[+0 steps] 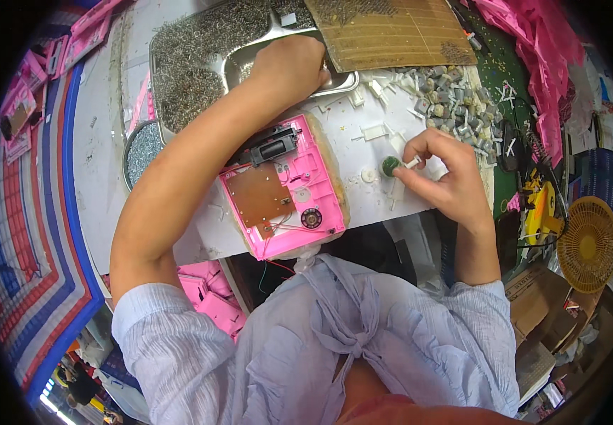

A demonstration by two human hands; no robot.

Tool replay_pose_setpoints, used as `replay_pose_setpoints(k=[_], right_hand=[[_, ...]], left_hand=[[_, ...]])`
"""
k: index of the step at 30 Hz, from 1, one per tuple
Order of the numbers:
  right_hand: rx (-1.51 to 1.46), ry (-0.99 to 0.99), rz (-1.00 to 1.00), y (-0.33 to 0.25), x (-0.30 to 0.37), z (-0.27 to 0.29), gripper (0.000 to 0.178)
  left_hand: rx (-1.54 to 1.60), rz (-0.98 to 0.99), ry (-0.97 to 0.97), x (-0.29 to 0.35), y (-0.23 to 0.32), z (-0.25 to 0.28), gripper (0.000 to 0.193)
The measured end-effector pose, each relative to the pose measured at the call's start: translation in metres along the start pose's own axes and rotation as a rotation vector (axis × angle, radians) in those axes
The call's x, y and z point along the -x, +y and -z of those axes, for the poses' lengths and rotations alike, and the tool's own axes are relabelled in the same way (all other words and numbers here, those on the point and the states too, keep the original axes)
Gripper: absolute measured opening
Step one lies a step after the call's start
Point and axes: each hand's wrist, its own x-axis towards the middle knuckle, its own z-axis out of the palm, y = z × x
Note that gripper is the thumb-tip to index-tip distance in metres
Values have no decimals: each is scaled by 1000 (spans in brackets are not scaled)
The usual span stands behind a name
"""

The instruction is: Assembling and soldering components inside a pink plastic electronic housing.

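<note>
My left hand (pixel 289 67) reaches over the metal tray (pixel 354 79), its fingers curled down at a compartment by the tray's near right edge. The fingertips and anything in them are hidden. My right hand (pixel 455 180) pinches a small white plastic part (pixel 413 162) between thumb and forefinger. Right by the thumb is a dark green round piece (pixel 391 166); whether it is joined to the white part I cannot tell. Between my arms lies an open pink plastic casing (pixel 318 166) with a brown circuit board (pixel 258 195), a black speaker (pixel 311 218), a black housing (pixel 275 147) and thin wires.
Many small springs (pixel 186 78) fill the tray's left compartment. A round bowl of tiny metal pieces (pixel 144 156) stands beside it. Cardboard (pixel 398 32) covers the tray's right part. Grey-and-white small parts (pixel 455 99) are heaped at right. A yellow fan (pixel 588 244) stands farther right.
</note>
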Motion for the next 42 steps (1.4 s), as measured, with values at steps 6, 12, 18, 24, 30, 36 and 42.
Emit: replay_pose_setpoints(k=[6,12,18,24,30,36,42], right_hand=[[-18,113,-39,-4,12,-1,23],[-209,133,87,-17,15,-23,39],[-126,78,220,-30,5,-29,34],[-105,-8,165,-28,8,-25,35],[-137,167,134,-24,21,-21,36],[-250,45,316,-26,22,-35,40],[-224,-64,392,-39,19,-56,40]], left_hand=[[-140,-12,76,25,4,38,20],[43,122,287,108,5,67,16],[96,103,253,94,-20,65,15],[-194,-31,-42,38,-21,35,21],[33,-246,234,54,-17,62,20],[1114,279,112,193,49,55,23],[1766,475,298,243,86,-7,11]])
